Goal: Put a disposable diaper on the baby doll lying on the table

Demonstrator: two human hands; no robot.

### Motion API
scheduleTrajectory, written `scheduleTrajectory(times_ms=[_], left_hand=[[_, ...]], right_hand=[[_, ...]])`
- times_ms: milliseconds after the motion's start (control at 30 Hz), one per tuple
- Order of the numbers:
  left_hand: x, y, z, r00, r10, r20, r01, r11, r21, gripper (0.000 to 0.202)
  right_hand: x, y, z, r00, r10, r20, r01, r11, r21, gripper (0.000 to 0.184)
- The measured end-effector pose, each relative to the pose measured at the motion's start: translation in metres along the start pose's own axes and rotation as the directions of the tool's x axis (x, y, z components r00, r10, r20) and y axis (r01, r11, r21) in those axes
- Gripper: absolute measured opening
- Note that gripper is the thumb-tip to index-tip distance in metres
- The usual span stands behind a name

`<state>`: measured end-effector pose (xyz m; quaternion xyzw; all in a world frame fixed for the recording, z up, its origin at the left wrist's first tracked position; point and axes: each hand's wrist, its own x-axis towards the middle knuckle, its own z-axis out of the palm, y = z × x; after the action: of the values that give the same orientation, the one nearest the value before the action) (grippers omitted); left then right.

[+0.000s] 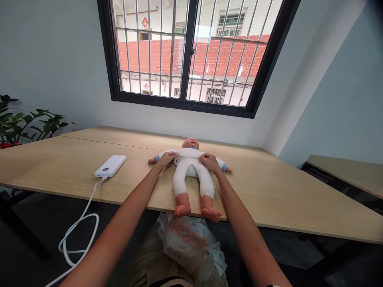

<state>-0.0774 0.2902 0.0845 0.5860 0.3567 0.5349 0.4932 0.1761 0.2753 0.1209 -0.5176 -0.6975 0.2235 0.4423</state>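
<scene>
A baby doll (191,142) lies on its back on the wooden table, head toward the window and feet over the front edge. It has a white top (189,153) with blue collar and cuffs, and white legs (181,175). My left hand (169,158) pinches the top's lower edge at one side of the waist. On the other side, my right hand (208,161) has its fingers closed on the same hem. The cloth between my hands is lifted a little across the belly. My fingertips are partly hidden in the fabric.
A white power bank (110,166) lies to the left, its white cable (89,213) hanging over the edge. A plastic bag (191,243) rests on my lap under the doll's feet. The table (263,187) meets the wall below a barred window (182,52). A plant (32,123) stands far left.
</scene>
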Motion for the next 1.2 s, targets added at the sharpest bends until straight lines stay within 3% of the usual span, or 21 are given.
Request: scheduleTrajectory(times_ms=[300, 600, 733, 833, 1000, 1200], left_hand=[[-0.010, 0.004, 0.006, 0.999, 0.042, 0.031, -0.044, 0.995, 0.087, 0.024], [0.000, -0.001, -0.005, 0.975, 0.110, -0.191, -0.079, 0.983, 0.165, 0.017], [-0.001, 0.002, -0.005, 0.972, 0.104, -0.211, -0.063, 0.979, 0.194, 0.020], [-0.005, 0.008, -0.001, 0.985, 0.097, -0.140, -0.064, 0.973, 0.220, 0.019], [-0.008, 0.011, 0.006, 0.999, 0.031, 0.035, -0.040, 0.952, 0.305, 0.015], [-0.008, 0.010, 0.006, 0.999, -0.012, 0.050, -0.010, 0.911, 0.412, 0.021]], right_hand=[[0.002, 0.007, -0.001, 0.999, -0.042, 0.014, 0.043, 0.998, -0.049, 0.013], [0.011, 0.021, -0.009, 0.981, -0.071, -0.181, 0.054, 0.994, -0.095, 0.009], [0.014, 0.026, -0.009, 0.968, -0.094, -0.232, 0.069, 0.991, -0.116, 0.007], [0.013, 0.024, -0.006, 0.978, -0.098, -0.185, 0.083, 0.992, -0.090, 0.008], [0.006, 0.009, 0.001, 0.990, -0.137, -0.011, 0.136, 0.986, -0.096, 0.007], [-0.003, -0.001, 0.001, 0.993, -0.086, 0.079, 0.093, 0.992, -0.088, 0.005]])
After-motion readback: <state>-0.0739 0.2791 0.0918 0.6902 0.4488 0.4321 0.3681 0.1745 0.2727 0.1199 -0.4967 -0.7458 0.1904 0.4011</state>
